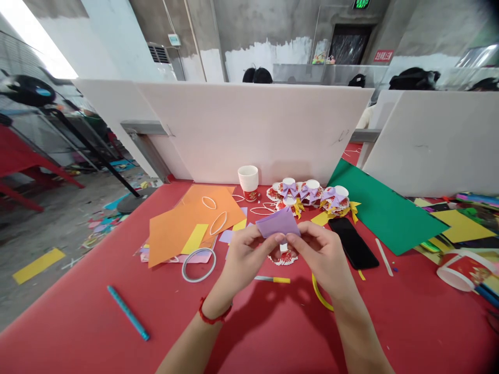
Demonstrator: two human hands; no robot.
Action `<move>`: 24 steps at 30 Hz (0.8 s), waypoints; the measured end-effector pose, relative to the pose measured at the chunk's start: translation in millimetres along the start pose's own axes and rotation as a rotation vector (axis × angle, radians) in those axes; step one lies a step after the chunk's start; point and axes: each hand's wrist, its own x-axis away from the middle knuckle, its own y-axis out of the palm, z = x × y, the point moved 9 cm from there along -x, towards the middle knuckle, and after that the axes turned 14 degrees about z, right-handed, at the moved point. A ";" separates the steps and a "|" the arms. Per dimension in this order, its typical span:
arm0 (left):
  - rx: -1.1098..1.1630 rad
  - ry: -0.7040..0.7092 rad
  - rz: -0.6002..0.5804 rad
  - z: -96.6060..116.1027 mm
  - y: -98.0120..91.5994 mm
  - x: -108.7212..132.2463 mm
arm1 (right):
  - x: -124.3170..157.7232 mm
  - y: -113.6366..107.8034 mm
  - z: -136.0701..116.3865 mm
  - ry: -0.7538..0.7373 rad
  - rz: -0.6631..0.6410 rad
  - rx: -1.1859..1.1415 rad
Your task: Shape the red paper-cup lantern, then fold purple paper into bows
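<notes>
Two bare hands meet above the red worktop (pixel 175 322), holding one piece of purple paper (pixel 277 222) between them. The left hand (pixel 246 248) has its grip clamped on the paper's left part, thumb on the near side; the right hand (pixel 320 250) has its grip clamped on the right part, the two thumb tips close together at the lower edge. The paper is held up off the worktop, looking folded. One red bracelet (pixel 215 314) circles the left wrist.

Below the hands are one scalloped red-and-white piece (pixel 283 258), partly hidden, one slim tool with a yellow end (pixel 281 280), and one yellow ring (pixel 320 297), half covered by the right forearm. To the left lie one grey ring (pixel 198 281) and one teal pen (pixel 128 312). At least two orange sheets (pixel 171 234) overlap, with two white loops (pixel 218 223) and one yellow strip (pixel 194 239) on top.

Behind the hands stands one upright paper cup (pixel 248 179); beside it, three purple bows (pixel 311 193) show in a row on the decorated cups (pixel 313 184). To the right are one black phone (pixel 353 243), one white stick (pixel 384 257), one green sheet (pixel 384 210) and one tipped cup (pixel 463 269). Some pieces at the far right overlap too much to count.
</notes>
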 end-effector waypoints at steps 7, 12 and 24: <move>0.029 0.014 0.133 -1.0 -8.1 1.9 | 1.9 -3.0 0.9 0.047 0.012 0.032; 0.173 -0.095 0.166 -13.2 -5.8 3.8 | -0.4 -3.2 -0.4 0.020 0.007 0.047; 0.203 -0.074 0.236 -16.0 -6.8 8.2 | 3.1 -0.6 -5.3 -0.068 -0.060 0.237</move>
